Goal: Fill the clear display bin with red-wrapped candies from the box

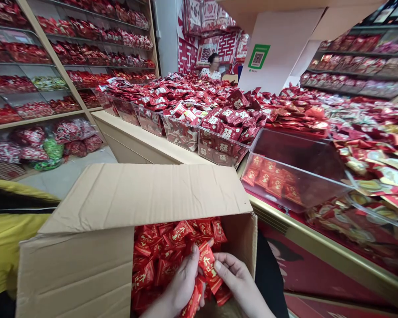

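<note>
Over an open cardboard box point(135, 194) filled with red candy packets point(175, 234), both hands hold small red packets with gold print. My left hand point(185, 278) has its fingers closed round a lower packet point(193, 301) and touches the edge of an upper one. My right hand point(234, 276) pinches that upper packet point(208, 266) between thumb and fingers, its printed face turned up. Beyond the box, a clear plastic bin point(298, 163) holds a low layer of similar red packets point(272, 176).
Clear bins point(182, 132) heaped with red packets line the counter point(142, 141) ahead. Shelves point(66, 66) of packets stand at the left, with bagged goods point(36, 143) below. Yellow clothing point(9, 247) shows at the left edge. A person point(212, 68) is behind the counter.
</note>
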Demonstrator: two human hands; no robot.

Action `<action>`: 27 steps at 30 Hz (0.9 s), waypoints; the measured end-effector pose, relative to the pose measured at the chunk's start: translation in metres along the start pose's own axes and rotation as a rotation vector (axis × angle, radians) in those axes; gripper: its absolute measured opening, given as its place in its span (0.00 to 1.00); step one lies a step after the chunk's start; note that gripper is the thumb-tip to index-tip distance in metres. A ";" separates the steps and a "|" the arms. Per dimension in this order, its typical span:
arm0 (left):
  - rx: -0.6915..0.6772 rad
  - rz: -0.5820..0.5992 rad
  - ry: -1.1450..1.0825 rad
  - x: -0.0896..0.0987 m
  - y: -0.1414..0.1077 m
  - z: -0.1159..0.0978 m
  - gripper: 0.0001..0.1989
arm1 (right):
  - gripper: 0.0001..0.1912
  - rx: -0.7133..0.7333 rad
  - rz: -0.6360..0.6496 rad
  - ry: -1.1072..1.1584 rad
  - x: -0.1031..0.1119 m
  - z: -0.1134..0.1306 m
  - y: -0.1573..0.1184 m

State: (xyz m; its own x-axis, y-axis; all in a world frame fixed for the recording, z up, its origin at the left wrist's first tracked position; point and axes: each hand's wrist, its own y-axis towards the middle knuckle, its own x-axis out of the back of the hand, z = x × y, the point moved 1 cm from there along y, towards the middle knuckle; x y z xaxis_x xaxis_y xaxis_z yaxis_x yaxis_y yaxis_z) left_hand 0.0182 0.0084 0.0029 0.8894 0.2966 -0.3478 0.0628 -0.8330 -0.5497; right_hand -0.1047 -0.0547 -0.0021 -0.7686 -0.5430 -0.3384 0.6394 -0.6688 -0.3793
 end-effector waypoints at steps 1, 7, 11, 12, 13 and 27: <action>0.006 -0.006 0.013 -0.001 0.000 0.001 0.41 | 0.14 -0.007 0.011 -0.008 -0.001 0.001 -0.001; 0.033 -0.052 0.016 -0.004 0.004 0.006 0.34 | 0.12 -0.017 -0.091 0.223 -0.003 -0.002 -0.001; -0.112 -0.003 0.076 -0.005 0.009 0.011 0.20 | 0.13 -0.053 -0.193 0.337 -0.005 -0.009 0.001; -0.124 -0.001 0.084 -0.005 0.009 0.012 0.18 | 0.13 -0.055 -0.189 0.329 -0.005 -0.010 0.001; -0.128 -0.003 0.086 -0.005 0.009 0.012 0.16 | 0.13 -0.050 -0.178 0.312 -0.005 -0.011 0.001; -0.119 -0.052 0.011 0.001 0.005 0.009 0.23 | 0.13 0.273 -0.195 -0.170 -0.009 0.034 -0.018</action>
State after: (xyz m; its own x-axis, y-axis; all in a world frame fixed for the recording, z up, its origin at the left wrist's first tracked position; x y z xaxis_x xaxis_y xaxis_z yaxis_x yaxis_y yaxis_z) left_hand 0.0151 0.0092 -0.0071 0.8882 0.3364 -0.3129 0.1619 -0.8665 -0.4722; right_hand -0.1100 -0.0555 0.0370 -0.8825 -0.4532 -0.1258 0.4693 -0.8662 -0.1716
